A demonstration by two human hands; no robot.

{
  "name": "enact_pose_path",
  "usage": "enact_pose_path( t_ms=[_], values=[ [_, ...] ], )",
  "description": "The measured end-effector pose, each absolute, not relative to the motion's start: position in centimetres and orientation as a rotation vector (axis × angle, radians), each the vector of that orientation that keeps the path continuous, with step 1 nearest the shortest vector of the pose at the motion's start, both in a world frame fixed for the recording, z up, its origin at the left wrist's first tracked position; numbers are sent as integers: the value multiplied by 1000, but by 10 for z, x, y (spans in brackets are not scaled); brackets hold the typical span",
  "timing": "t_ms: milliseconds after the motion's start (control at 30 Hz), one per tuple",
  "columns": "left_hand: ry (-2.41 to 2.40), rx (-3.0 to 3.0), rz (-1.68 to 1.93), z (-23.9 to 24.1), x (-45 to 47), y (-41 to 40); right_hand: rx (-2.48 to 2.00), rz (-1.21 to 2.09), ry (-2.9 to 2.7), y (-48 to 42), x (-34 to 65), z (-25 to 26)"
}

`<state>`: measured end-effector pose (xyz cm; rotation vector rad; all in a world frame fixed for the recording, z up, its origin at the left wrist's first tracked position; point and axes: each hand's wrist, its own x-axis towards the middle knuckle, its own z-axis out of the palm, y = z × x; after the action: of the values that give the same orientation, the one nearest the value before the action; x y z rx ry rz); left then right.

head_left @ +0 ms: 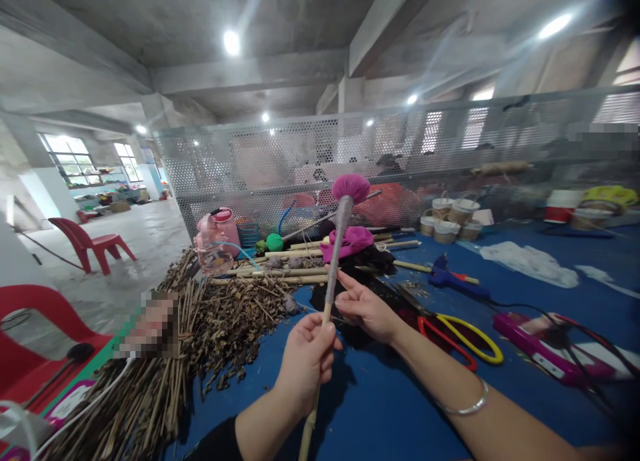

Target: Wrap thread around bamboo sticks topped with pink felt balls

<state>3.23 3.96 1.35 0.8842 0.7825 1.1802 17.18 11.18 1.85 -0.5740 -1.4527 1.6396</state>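
Note:
I hold a long stick [334, 261] upright over the blue table [380, 408]. Its upper part is wrapped in grey yarn and it ends in a magenta pompom [351, 187]. My left hand [306, 360] is closed in a fist round the bare lower part of the stick. My right hand [364, 308] pinches the grey-wrapped part just above, fingers partly stretched. A silver bangle [465, 406] sits on my right wrist.
A heap of dry twigs [200, 341] covers the table's left. Red and yellow scissors [463, 338], a blue glue gun [450, 280], a purple tool [535, 348], magenta cloth [353, 241], a pink bottle [217, 238], bamboo sticks [280, 272], small baskets [447, 224] lie beyond. Red chairs [95, 244] stand left.

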Motion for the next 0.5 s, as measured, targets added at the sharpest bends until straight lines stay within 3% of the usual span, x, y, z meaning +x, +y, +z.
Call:
enact_pose_path(
  t_ms=[500],
  values=[
    [854, 953, 1171, 11, 27, 46, -616, 1651, -1335, 114, 174, 17]
  ],
)
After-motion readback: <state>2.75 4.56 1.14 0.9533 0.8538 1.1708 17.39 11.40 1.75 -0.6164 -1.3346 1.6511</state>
